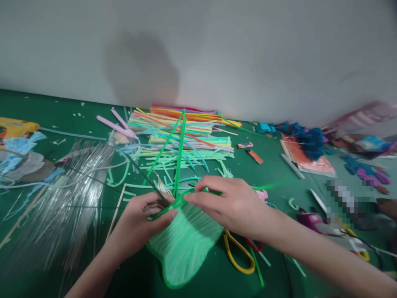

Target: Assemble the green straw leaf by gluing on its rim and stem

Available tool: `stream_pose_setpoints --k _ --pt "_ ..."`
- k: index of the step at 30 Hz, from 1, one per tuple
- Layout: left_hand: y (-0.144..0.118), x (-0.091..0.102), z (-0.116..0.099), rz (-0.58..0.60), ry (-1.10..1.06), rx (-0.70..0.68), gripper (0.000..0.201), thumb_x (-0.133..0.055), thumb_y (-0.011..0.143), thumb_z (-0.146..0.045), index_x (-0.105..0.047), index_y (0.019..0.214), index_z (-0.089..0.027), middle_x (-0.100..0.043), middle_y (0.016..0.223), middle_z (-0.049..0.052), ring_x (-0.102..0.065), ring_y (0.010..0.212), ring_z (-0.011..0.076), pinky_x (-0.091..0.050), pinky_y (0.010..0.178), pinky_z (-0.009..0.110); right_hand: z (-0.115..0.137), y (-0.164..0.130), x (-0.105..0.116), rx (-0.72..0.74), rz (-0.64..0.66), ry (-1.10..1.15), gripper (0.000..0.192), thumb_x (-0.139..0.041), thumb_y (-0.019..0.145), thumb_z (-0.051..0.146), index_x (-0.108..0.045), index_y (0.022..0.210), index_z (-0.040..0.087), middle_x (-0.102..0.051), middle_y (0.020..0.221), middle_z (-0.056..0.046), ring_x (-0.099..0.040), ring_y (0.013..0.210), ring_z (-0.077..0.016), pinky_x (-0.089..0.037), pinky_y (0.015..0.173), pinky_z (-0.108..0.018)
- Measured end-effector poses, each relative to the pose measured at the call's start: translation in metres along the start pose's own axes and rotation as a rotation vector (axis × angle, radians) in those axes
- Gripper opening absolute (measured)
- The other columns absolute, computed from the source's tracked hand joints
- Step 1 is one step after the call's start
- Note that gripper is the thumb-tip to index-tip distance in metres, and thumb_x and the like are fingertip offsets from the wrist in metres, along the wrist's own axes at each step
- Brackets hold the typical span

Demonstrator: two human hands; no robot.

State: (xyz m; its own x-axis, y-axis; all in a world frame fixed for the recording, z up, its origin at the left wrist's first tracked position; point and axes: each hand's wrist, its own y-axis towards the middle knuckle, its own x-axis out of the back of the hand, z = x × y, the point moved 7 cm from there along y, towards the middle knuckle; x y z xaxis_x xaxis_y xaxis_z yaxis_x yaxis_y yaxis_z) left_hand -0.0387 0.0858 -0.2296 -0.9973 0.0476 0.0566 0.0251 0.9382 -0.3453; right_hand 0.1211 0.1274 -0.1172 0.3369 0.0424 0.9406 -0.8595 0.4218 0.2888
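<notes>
My left hand (141, 217) pinches a bundle of green straws (179, 157) at the top of a light green fan-shaped piece (186, 248) made of thin strips. The straws stick up and away from the pinch point. My right hand (229, 203) comes in from the right and grips the same bundle just above the fan piece, its fingers wrapped over the straws. The fan piece lies flat on the green table (273, 174) under both hands.
A heap of coloured straws (186, 128) lies against the white wall. Clear plastic strips (68, 198) spread at left, with a yellow glue gun (15, 127) beyond. Yellow-handled scissors (238, 256) lie under my right wrist. Blue and orange craft bits (307, 145) sit at right.
</notes>
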Motion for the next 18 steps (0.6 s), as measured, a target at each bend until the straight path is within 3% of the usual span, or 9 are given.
stream_pose_setpoints --k 10,14,18 --pt "0.004 0.000 0.005 -0.044 -0.068 0.008 0.028 -0.081 0.070 -0.044 -0.078 0.084 -0.021 -0.077 0.075 0.003 -0.072 0.072 0.0186 -0.055 0.066 0.024 -0.002 0.008 -0.009 -0.021 0.000 0.000 0.021 -0.054 0.097 0.016 -0.074 0.099 0.021 -0.072 0.092 -0.003 -0.066 0.071 -0.0148 -0.046 0.056 -0.025" --pt "0.007 0.001 0.007 -0.058 -0.081 0.035 0.025 -0.084 0.068 -0.042 -0.079 0.080 -0.021 -0.078 0.077 0.003 -0.071 0.072 0.0180 -0.055 0.067 0.023 -0.020 0.004 -0.011 -0.148 -0.060 0.196 0.013 -0.062 0.096 0.024 -0.071 0.103 0.017 -0.072 0.096 -0.005 -0.069 0.081 -0.0147 -0.053 0.067 -0.024" --pt "0.007 0.003 0.007 -0.075 -0.099 0.052 0.024 -0.085 0.066 -0.041 -0.078 0.077 -0.021 -0.077 0.073 0.002 -0.069 0.068 0.0156 -0.053 0.064 0.021 -0.031 -0.008 -0.010 -0.260 -0.133 0.325 0.006 -0.066 0.094 0.018 -0.071 0.097 0.017 -0.072 0.093 -0.004 -0.069 0.085 -0.0140 -0.055 0.075 -0.025"
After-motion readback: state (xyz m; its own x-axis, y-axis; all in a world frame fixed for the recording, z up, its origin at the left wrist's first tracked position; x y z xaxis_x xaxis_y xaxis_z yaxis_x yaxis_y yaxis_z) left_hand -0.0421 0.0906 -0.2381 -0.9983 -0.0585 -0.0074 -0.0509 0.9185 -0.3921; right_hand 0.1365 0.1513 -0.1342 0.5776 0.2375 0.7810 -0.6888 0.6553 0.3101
